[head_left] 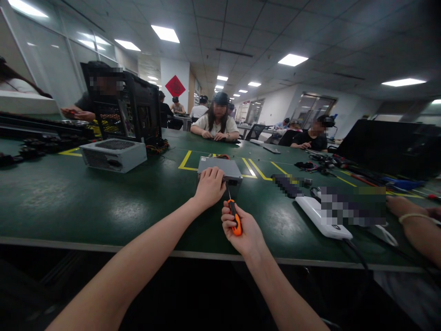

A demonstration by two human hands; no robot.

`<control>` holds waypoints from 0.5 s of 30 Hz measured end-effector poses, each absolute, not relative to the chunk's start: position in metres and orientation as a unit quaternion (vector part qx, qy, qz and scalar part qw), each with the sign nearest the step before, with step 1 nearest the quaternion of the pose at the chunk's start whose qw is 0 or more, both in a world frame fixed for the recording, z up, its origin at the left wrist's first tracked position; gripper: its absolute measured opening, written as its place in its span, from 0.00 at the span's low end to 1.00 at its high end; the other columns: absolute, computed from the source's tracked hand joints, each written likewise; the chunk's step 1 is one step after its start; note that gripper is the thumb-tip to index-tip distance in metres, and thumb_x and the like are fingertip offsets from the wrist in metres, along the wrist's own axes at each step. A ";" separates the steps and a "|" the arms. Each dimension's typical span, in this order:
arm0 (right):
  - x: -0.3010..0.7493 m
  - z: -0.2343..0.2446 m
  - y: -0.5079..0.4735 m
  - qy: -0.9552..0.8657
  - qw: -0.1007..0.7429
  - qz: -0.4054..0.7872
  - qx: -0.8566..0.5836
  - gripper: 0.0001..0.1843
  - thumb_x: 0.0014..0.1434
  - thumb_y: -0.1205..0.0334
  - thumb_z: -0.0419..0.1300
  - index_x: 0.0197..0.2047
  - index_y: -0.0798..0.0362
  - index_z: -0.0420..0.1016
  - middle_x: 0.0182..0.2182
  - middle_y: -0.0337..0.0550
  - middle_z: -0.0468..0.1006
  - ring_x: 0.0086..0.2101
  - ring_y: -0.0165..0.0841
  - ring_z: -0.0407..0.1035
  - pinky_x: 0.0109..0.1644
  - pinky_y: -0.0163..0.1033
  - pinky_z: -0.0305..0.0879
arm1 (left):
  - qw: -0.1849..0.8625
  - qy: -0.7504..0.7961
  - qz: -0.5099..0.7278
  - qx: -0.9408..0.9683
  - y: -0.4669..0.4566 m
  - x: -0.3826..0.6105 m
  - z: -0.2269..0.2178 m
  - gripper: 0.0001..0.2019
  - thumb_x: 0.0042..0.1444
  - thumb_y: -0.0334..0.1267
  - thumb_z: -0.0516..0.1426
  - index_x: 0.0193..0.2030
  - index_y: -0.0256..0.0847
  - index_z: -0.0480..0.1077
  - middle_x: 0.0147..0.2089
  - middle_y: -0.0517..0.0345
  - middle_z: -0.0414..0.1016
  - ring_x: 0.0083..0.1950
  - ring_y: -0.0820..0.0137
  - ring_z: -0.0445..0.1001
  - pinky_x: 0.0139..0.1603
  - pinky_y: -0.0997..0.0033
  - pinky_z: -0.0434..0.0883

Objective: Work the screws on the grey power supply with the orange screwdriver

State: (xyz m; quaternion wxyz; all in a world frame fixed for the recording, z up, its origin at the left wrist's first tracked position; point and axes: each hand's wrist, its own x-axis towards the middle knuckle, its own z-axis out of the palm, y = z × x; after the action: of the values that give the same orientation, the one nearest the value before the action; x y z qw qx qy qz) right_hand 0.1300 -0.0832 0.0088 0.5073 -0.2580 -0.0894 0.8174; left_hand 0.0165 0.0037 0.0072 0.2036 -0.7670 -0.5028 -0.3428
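Observation:
A grey metal computer power supply (225,168) sits on the green table straight ahead of me. My left hand (209,187) is closed over its near left corner, fingers bent across the top edge. In my right hand (243,227) is a screwdriver (235,219) with an orange and black handle, its thin shaft pointing up at the near face of the power supply. The tip is too small to tell whether it touches a screw. Part of the near face lies hidden behind my left hand.
A second power supply (115,154) stands at left, before an open black computer case (126,105). On the right lie a white power strip (322,218), tangled cables (320,163) and a dark monitor (389,147). Another person's hand (401,207) rests at the right edge. Co-workers sit across the table.

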 end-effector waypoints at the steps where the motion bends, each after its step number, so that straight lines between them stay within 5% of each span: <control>1: 0.130 0.009 -0.083 -0.091 0.506 0.818 -0.257 0.12 0.62 0.64 0.43 0.37 0.60 0.64 0.23 0.37 0.63 0.17 0.18 0.56 0.14 0.20 0.54 | 0.203 -0.504 -0.342 -0.767 0.004 0.017 0.007 0.10 0.54 0.36 0.50 0.43 0.38 0.61 0.44 0.50 0.63 0.47 0.61 0.61 0.48 0.61 0.60; 6: 0.130 0.008 -0.082 -0.081 0.529 0.804 -0.260 0.08 0.60 0.65 0.48 0.32 0.60 0.62 0.24 0.38 0.62 0.16 0.16 0.54 0.13 0.18 0.50 | 0.210 -0.503 -0.343 -0.765 0.006 0.018 0.005 0.10 0.54 0.37 0.50 0.42 0.38 0.61 0.43 0.51 0.63 0.46 0.61 0.60 0.48 0.61 0.59; 15: 0.130 0.008 -0.083 -0.084 0.515 0.816 -0.248 0.10 0.61 0.63 0.46 0.37 0.61 0.63 0.24 0.37 0.62 0.17 0.17 0.55 0.12 0.19 0.52 | 0.212 -0.505 -0.337 -0.766 0.005 0.017 0.007 0.09 0.54 0.37 0.50 0.41 0.38 0.61 0.43 0.50 0.63 0.46 0.60 0.60 0.47 0.62 0.60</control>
State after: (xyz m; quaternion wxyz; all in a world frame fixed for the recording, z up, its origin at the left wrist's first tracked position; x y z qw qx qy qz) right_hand 0.1302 -0.0827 0.0085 0.5147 -0.2482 -0.0836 0.8164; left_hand 0.0171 0.0045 0.0075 0.2123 -0.7657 -0.5053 -0.3367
